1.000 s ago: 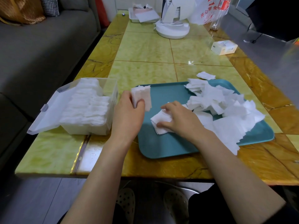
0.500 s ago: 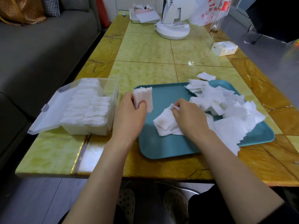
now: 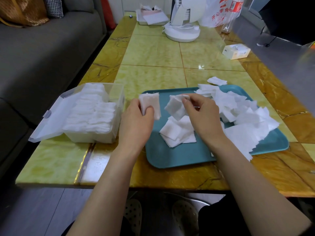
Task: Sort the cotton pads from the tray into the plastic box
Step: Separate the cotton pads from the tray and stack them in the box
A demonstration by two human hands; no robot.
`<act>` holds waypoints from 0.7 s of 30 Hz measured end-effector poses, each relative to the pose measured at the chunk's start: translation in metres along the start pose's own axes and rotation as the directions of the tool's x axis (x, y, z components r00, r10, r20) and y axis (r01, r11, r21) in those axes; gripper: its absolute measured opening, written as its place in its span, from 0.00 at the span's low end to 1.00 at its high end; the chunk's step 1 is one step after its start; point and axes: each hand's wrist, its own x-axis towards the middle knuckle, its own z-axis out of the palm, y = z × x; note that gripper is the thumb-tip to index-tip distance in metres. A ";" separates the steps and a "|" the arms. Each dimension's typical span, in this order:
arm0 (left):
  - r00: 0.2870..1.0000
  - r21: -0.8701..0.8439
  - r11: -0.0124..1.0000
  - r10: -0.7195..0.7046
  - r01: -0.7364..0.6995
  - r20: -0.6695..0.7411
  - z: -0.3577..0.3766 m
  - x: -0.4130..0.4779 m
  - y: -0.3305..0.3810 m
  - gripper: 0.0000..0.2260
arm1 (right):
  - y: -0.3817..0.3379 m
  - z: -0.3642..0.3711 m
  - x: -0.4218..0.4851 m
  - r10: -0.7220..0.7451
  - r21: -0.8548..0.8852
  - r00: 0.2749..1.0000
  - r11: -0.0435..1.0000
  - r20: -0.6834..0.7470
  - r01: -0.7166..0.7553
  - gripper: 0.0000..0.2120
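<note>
A teal tray (image 3: 179, 155) lies on the table with a loose heap of white cotton pads (image 3: 247, 116) on its right side and a small pile (image 3: 179, 132) near its middle. My left hand (image 3: 136, 123) grips a stack of pads (image 3: 150, 103) upright at the tray's left edge. My right hand (image 3: 202, 114) pinches a few pads (image 3: 175, 106) lifted above the small pile. The clear plastic box (image 3: 95, 135) stands left of the tray, lid open, with rows of pads inside.
One stray pad (image 3: 216, 80) lies on the table behind the tray. Further back stand a white fan base (image 3: 181, 32), a small white carton (image 3: 236, 51), a plastic bag (image 3: 219, 12) and a tray of papers (image 3: 151, 17). A grey sofa (image 3: 42, 53) runs along the left.
My right hand has lifted a few pads off the small pile and raised them toward the left hand's stack. The left hand has stayed in place with its stack.
</note>
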 end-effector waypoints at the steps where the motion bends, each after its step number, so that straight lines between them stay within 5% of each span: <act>1: 1.000 0.001 1.000 0.002 -0.002 -0.001 0.000 0.000 0.000 0.04 | -0.001 0.000 -0.001 -0.010 0.000 1.000 1.000 0.014 0.010 0.08; 7: 1.000 0.007 1.000 0.003 -0.003 -0.016 0.001 0.001 0.000 0.04 | -0.009 0.001 -0.003 0.100 0.157 0.987 0.980 0.127 -0.119 0.04; 14: 1.000 0.061 0.998 0.018 -0.016 -0.026 -0.001 0.002 -0.004 0.02 | -0.016 -0.009 -0.002 0.209 0.465 0.940 0.827 0.268 -0.316 0.06; 17: 0.997 -0.030 1.000 0.005 -0.003 0.077 0.001 0.003 -0.005 0.05 | -0.020 -0.011 -0.002 0.176 0.527 0.920 0.775 0.350 -0.349 0.07; 21: 0.955 -0.211 0.971 -0.046 0.111 0.292 0.001 -0.001 0.004 0.15 | -0.018 -0.008 -0.002 0.132 0.405 0.949 0.881 0.287 -0.245 0.08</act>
